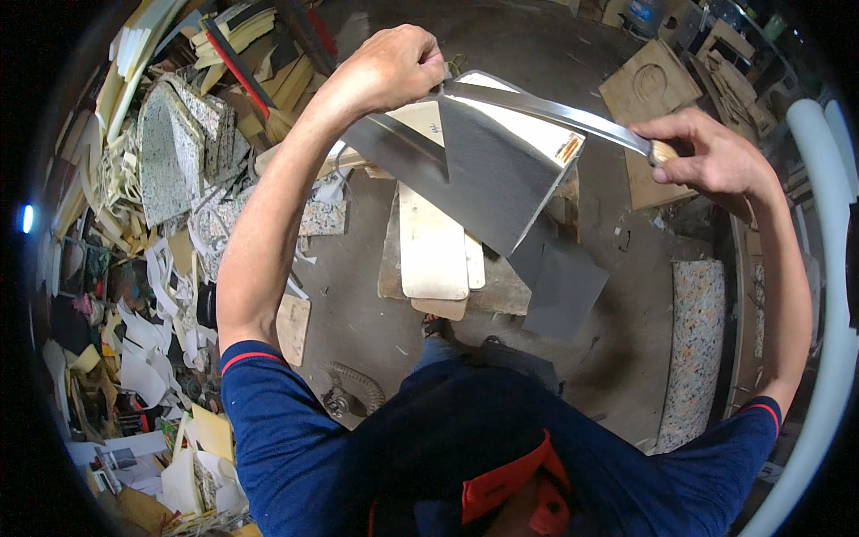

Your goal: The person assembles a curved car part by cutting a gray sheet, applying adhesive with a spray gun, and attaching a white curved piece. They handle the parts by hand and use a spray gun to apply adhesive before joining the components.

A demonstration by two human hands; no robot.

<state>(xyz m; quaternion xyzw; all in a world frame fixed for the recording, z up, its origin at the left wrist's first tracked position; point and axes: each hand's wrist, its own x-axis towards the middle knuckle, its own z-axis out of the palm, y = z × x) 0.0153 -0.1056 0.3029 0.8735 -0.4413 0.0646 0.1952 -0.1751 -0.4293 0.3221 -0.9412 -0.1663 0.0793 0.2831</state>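
A long, shiny metal blade (555, 111) stretches between my hands, slightly bowed. My right hand (711, 152) grips its right end, where a tan, wooden-looking handle (662, 153) shows between thumb and fingers. At the far end my left hand (389, 72) is closed, its fingertips meeting the blade's tip. Just below the blade is a dark grey slab (501, 166) with a pale top face, tilted at an angle; whether the blade touches it I cannot tell. A longer grey piece (394, 166) runs out beneath it to the left.
Pale rounded boards (433, 255) and a thin grey sheet (564, 291) lie below the slab. Foam offcuts (148, 367) heap up along the left, with speckled foam pieces (174, 148) and a red-handled brush (237, 67). Right: a speckled foam strip (693, 349), pale blue tubes (828, 295), a wooden panel (649, 85).
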